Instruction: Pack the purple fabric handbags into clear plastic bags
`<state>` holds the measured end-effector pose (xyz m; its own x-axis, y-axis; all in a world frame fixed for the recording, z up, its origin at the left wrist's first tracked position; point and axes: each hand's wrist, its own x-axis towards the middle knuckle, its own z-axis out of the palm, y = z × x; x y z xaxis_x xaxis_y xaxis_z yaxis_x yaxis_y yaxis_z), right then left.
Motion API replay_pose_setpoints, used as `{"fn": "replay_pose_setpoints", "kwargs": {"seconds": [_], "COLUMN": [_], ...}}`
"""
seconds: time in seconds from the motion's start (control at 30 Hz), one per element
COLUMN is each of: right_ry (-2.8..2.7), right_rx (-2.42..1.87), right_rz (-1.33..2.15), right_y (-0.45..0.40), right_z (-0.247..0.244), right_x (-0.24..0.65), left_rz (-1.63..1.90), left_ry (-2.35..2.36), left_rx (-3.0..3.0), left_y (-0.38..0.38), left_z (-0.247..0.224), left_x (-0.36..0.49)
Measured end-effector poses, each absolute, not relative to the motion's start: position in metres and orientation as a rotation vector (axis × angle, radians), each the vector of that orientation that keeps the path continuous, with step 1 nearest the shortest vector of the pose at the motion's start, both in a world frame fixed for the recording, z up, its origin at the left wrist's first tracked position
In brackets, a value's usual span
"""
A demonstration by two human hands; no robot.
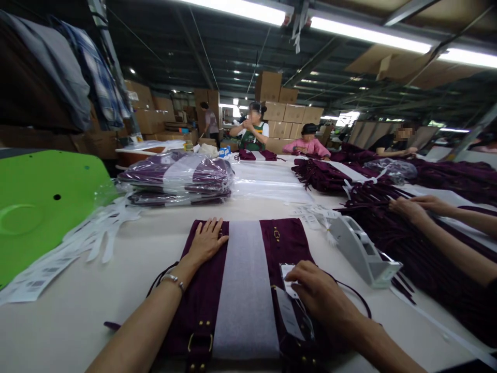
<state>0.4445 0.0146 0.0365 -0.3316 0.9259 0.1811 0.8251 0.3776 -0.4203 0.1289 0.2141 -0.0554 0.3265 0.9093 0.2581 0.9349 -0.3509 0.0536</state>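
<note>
A folded dark purple garment [287, 233] with brass buckles and thin cords lies before me on the table. Down its middle runs a strip of white tissue paper [244, 290]. My left hand [207, 241] rests flat on the garment's upper left part, fingers spread, with a bracelet at the wrist. On the right side, the curled fingers of my right hand [314, 290] are at a white hang tag [288, 272]; the thumb and fingertips seem to pinch its edge. Just below lies a label [289, 313] in clear plastic, beside that hand.
A grey tape dispenser [363, 251] stands at right. Bagged purple garments [178, 176] are stacked at back left, near barcode label strips [50, 269] and a green panel [46, 207]. Another person's hands [411, 210] work in purple cords at right. Several people are behind.
</note>
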Motion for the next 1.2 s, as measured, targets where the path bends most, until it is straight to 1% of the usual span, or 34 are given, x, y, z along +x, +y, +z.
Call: {"fn": "replay_pose_setpoints", "kwargs": {"seconds": [0.1,0.17,0.57,0.67,0.83,0.9,0.97,1.03,1.1,1.13,1.2], "right_ry": [-2.649,-2.803,-3.086,-3.118,-3.119,-3.149,-3.238,-3.366,-3.434,-3.429,-3.359], "right_rx": [-1.313,-1.197,-0.787,-0.805,-1.064,-1.126,-1.065,-1.004,-1.07,-1.124,-1.193], "right_rz": [0.367,0.337,0.306,0.47,1.036,1.157,1.102,0.854,0.551,0.463,0.452], "right_y": [-0.001,-0.006,0.011,0.017,0.033,0.036,0.035,0.031,0.025,0.022,0.017], "right_z": [0.045,0.044,0.05,0.051,0.07,0.081,0.088,0.086,0.079,0.076,0.071], "right_x": [0.439,0.436,0.418,0.421,0.418,0.413,0.407,0.402,0.399,0.398,0.396], "left_rz": [-0.398,-0.416,-0.43,-0.44,-0.461,-0.473,-0.484,-0.494,-0.502,-0.506,-0.516], "left_ry": [-1.706,-1.69,-1.666,-1.666,-1.677,-1.682,-1.687,-1.688,-1.69,-1.692,-1.694], "left_rx": [-2.471,-2.466,-2.428,-2.424,-2.426,-2.428,-2.43,-2.433,-2.435,-2.435,-2.434], "left_y": [0.214,0.213,0.21,0.21,0.209,0.209,0.209,0.209,0.21,0.21,0.211], "left_z": [-0.054,-0.055,-0.059,-0.059,-0.057,-0.057,-0.057,-0.058,-0.06,-0.06,-0.062], "left_x": [0.129,0.129,0.128,0.128,0.129,0.13,0.13,0.13,0.13,0.129,0.129]}}
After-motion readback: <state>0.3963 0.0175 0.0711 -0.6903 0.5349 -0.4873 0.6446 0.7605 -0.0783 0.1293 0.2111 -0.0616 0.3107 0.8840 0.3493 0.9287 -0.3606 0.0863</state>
